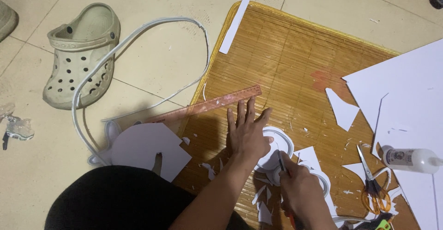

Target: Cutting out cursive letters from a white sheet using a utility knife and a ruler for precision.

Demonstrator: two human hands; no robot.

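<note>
White card in the shape of a round ring (282, 140) lies on the brown bamboo mat (286, 68), and the left hand (247, 131) lies flat on top of it with all its fingers spread out, pressing it down and gripping nothing. The right hand (302, 188) is closed around a thin dark tool (281, 161), like a pen or a small knife, and the tip of the tool touches the ring just beside the left hand's thumb. Small white scraps (263, 202) lie near the wrists. Just past the left fingertips is a see-through pink ruler (207, 105), lying slanted across the edge of the mat. To the right of the right hand are scissors with orange handles (371, 184), and next to them a white glue bottle (410, 158) lies on its side on a big white sheet (406, 96). A pointy white offcut (341, 109) sits alone on the mat. On the left, a cut white card piece (147, 149) lies on the pale floor tiles, near the person's dark knee. Farther off is a beige clog shoe (83, 54) with holes, and a long white cord (152, 31) curves around it. A thin white paper strip (237, 17) lies at the top corner of the mat.
</note>
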